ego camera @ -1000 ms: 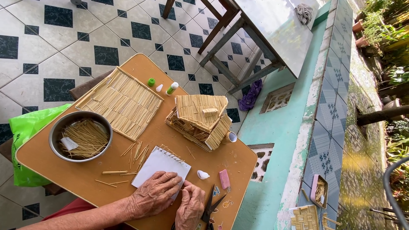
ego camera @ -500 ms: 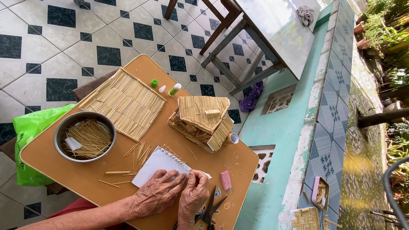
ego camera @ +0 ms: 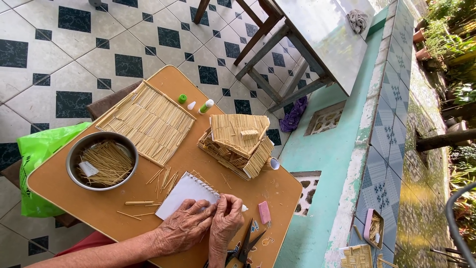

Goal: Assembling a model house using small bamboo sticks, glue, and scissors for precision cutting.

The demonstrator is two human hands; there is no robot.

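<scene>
Together, both hands work at the near edge of the rounded tan wooden board (ego camera: 99,208). The left hand (ego camera: 184,231) lies palm down with its fingers curled onto the white spiral-bound notepad (ego camera: 186,195), pressing its lower corner. The right hand (ego camera: 226,221) is just beside it, fingertips pinched over a small item at the notepad's edge; what it grips is too small to tell. Black-handled scissors (ego camera: 244,248) lie just below the right hand, a pink eraser block (ego camera: 264,212) near its right. Farther up stand a straw-stick model house (ego camera: 238,144), a flat woven stick mat (ego camera: 148,121) and a round metal bowl of sticks (ego camera: 102,161).
</scene>
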